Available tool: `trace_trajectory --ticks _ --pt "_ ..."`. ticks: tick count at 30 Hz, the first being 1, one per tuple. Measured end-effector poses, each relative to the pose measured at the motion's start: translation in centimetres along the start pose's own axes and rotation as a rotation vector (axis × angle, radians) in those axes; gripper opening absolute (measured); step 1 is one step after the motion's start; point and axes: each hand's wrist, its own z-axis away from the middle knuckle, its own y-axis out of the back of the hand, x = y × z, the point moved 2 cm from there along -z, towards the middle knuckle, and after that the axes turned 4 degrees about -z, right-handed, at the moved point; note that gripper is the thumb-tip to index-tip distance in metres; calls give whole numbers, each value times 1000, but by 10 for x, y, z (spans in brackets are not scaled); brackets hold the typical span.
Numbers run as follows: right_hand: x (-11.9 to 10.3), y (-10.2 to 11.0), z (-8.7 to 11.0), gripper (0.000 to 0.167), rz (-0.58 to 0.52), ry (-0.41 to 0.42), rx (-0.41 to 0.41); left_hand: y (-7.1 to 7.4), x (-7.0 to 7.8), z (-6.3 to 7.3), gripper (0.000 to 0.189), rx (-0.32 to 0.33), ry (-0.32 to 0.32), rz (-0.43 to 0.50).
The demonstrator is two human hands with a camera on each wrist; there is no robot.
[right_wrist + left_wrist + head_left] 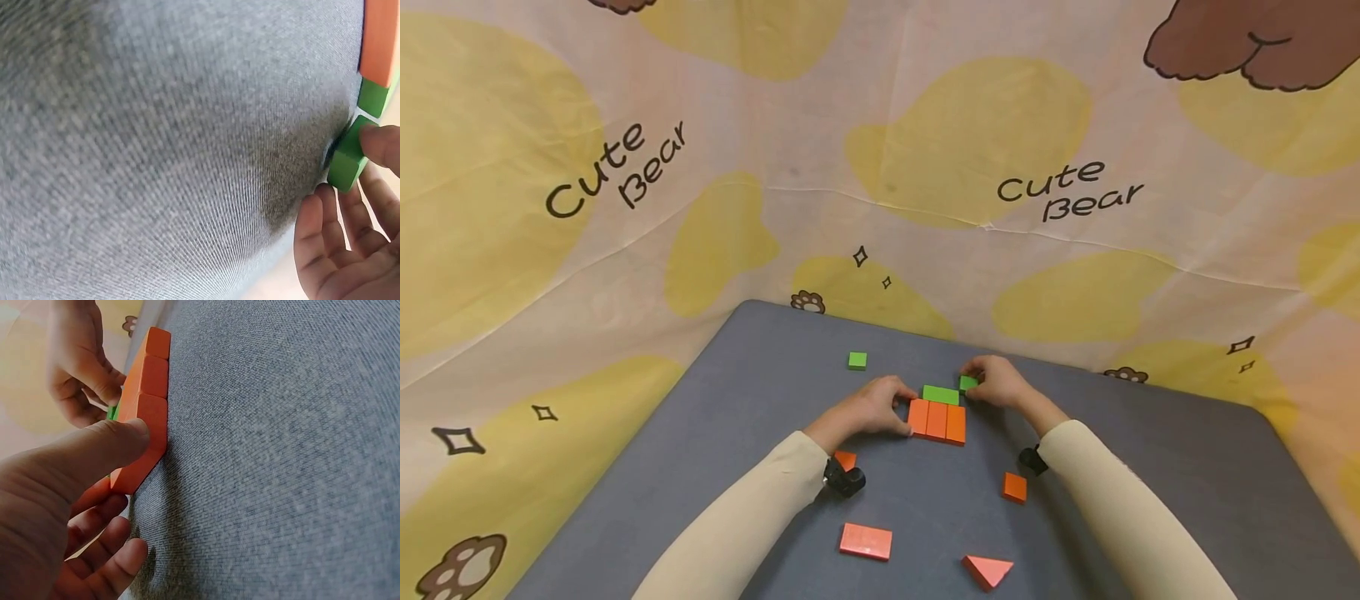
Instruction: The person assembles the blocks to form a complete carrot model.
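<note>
Sm. green block (968, 384) is just right of the green bar (941, 395), slight gap btwn; R hand (1002, 383) pinches it. Three orange blocks (937, 421) lie side by side, touching, on the bar's near side; L hand (874, 406) grips the leftmost, thumb on its near end. 2nd green block (857, 361) far left. Nearer: orange piece (845, 460) part. hidden by L wrist, orange cube (1014, 487) at right, pink rect. block (866, 542) at left, pink triangle (988, 572) nearest. All on grey table (752, 375), w/ "Cute Bear" cloth (820, 150) behind.

Green blocks (941, 395), orange blocks (937, 421)
</note>
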Motion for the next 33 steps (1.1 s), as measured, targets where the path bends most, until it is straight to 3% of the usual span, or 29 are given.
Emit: trace_trajectory --ticks 26,33 --pt "-4 -3 0 34 12 -24 -37 2 4 4 57 16 14 -24" --pt "-10 4 8 44 29 -21 -12 0 2 5 57 35 -9 -41"
